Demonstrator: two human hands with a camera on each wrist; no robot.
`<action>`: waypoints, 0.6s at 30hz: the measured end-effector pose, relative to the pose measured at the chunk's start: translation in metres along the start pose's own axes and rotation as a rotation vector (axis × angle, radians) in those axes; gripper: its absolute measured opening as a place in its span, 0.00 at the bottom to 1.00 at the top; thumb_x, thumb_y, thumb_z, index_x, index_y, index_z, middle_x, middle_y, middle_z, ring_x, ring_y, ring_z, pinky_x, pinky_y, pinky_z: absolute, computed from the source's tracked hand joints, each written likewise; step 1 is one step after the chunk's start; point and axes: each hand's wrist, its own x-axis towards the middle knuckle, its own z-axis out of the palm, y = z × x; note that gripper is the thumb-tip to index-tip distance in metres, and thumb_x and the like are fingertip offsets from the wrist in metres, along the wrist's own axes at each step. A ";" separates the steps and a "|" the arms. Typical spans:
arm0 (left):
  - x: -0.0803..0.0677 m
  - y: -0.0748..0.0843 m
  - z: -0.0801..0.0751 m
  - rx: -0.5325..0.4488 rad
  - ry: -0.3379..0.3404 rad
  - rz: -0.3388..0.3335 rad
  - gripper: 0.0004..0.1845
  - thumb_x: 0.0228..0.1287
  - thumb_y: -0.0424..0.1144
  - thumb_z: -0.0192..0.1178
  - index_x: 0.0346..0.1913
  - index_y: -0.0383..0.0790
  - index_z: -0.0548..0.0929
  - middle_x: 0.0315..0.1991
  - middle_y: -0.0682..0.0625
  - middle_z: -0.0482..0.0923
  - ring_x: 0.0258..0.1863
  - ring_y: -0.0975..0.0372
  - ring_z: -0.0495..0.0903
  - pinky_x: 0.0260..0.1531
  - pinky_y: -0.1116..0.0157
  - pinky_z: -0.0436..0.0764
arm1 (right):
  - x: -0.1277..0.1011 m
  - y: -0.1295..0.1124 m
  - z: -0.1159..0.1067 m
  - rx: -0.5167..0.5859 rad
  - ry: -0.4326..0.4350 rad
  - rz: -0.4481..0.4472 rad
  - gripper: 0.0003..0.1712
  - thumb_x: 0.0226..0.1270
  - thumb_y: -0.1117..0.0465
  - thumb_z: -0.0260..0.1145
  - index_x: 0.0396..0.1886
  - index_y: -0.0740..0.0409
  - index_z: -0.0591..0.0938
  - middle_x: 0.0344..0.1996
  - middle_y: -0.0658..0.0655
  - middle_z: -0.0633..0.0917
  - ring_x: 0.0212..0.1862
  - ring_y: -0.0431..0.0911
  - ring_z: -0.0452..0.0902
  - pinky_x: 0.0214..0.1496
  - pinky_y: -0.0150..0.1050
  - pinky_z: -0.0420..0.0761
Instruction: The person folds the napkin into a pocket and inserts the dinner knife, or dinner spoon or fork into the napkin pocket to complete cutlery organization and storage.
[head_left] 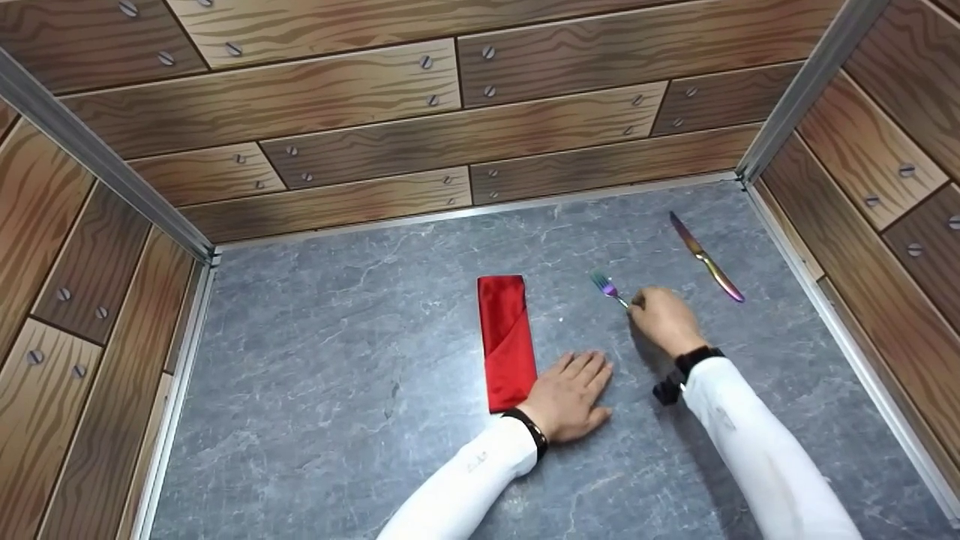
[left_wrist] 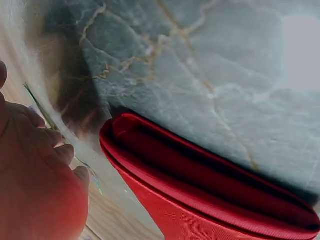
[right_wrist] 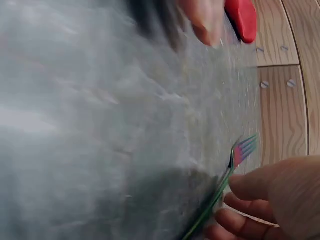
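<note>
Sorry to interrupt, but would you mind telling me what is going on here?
A person is working on a grey stone-patterned tabletop. Their right hand grips the handle of an iridescent fork, while the left hand rests flat beside a folded red napkin. A matching knife lies untouched farther right.

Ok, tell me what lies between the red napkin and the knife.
In the head view, the fork and the right hand gripping it lie between the red napkin and the knife.
</note>
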 end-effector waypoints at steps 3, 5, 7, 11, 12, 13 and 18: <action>0.000 0.000 0.001 -0.019 0.004 0.002 0.39 0.80 0.66 0.35 0.84 0.50 0.50 0.84 0.54 0.50 0.84 0.61 0.51 0.83 0.60 0.53 | 0.007 -0.001 -0.004 -0.015 -0.053 0.047 0.13 0.72 0.59 0.60 0.40 0.64 0.85 0.36 0.65 0.87 0.36 0.57 0.83 0.37 0.52 0.80; 0.000 -0.001 0.003 -0.026 0.013 0.004 0.39 0.80 0.65 0.35 0.84 0.50 0.51 0.84 0.53 0.50 0.84 0.60 0.51 0.83 0.60 0.53 | 0.009 -0.003 -0.006 -0.036 -0.082 0.074 0.11 0.70 0.60 0.59 0.35 0.62 0.84 0.30 0.61 0.85 0.31 0.53 0.79 0.31 0.47 0.77; -0.001 -0.002 0.003 -0.030 0.021 0.003 0.38 0.80 0.65 0.35 0.84 0.50 0.52 0.84 0.53 0.51 0.84 0.60 0.52 0.83 0.60 0.54 | 0.011 -0.006 -0.008 -0.062 -0.114 0.090 0.12 0.69 0.60 0.60 0.28 0.59 0.83 0.24 0.58 0.81 0.27 0.51 0.75 0.27 0.44 0.73; -0.003 -0.005 0.003 -0.029 0.024 -0.006 0.38 0.80 0.65 0.35 0.84 0.50 0.53 0.84 0.52 0.52 0.83 0.60 0.52 0.83 0.60 0.54 | 0.015 -0.014 -0.009 -0.107 -0.194 0.094 0.16 0.67 0.58 0.62 0.18 0.54 0.78 0.19 0.53 0.76 0.24 0.49 0.71 0.24 0.42 0.69; -0.004 -0.006 0.003 -0.029 0.023 -0.007 0.38 0.80 0.65 0.35 0.84 0.50 0.52 0.84 0.52 0.51 0.83 0.60 0.52 0.83 0.60 0.54 | 0.015 -0.015 -0.008 -0.116 -0.205 0.086 0.17 0.68 0.58 0.62 0.17 0.53 0.77 0.19 0.53 0.76 0.24 0.50 0.71 0.24 0.42 0.69; -0.005 -0.008 0.003 -0.032 0.023 -0.007 0.38 0.80 0.65 0.35 0.84 0.50 0.52 0.84 0.52 0.51 0.84 0.60 0.52 0.83 0.60 0.54 | 0.016 -0.016 -0.008 -0.120 -0.213 0.077 0.17 0.68 0.57 0.62 0.17 0.54 0.76 0.20 0.54 0.76 0.24 0.50 0.71 0.24 0.42 0.69; -0.014 -0.018 0.006 -0.069 0.046 -0.010 0.38 0.80 0.64 0.36 0.84 0.48 0.52 0.84 0.52 0.50 0.84 0.60 0.50 0.84 0.58 0.52 | 0.016 -0.017 -0.005 -0.075 -0.204 0.046 0.11 0.68 0.57 0.62 0.28 0.59 0.79 0.26 0.57 0.81 0.29 0.51 0.74 0.29 0.41 0.72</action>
